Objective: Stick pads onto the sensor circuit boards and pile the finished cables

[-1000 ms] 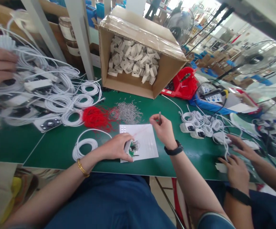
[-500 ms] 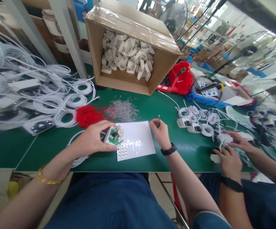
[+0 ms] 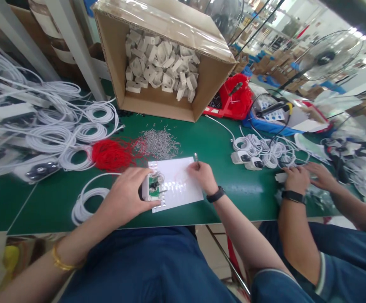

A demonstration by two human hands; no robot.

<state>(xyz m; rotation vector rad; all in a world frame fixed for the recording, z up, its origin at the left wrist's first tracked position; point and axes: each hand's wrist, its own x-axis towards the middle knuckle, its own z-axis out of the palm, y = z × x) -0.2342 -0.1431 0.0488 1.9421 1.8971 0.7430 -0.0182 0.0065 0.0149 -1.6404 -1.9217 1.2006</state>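
Observation:
My left hand (image 3: pixel 126 191) grips a small white housing with a green circuit board (image 3: pixel 154 187) in it, tilted over the left side of a white sheet (image 3: pixel 174 169). Rows of clear dots cover part of that sheet. Over the sheet's right edge is my right hand (image 3: pixel 204 177), its fingers pinched round a slim tool (image 3: pixel 196 157) whose metal-looking end points up and away; the rest of the tool is hidden. A coil of white cable (image 3: pixel 86 202) lies left of the housing, its end running behind my left hand.
Behind the sheet lie small metal pins (image 3: pixel 160 143) and red wires (image 3: pixel 111 154). A cardboard box (image 3: pixel 212 80) of white plastic parts stands beyond. White cable coils (image 3: pixel 50 141) crowd the left. At right are a red bin (image 3: pixel 241 99), a blue tray (image 3: pixel 273 127) and a co-worker's hands (image 3: pixel 296 179).
My right hand has moved left onto the sheet's edge with the tool. The housing in my left hand has turned slightly. The camera view has shifted, and the co-worker's hands have moved closer together.

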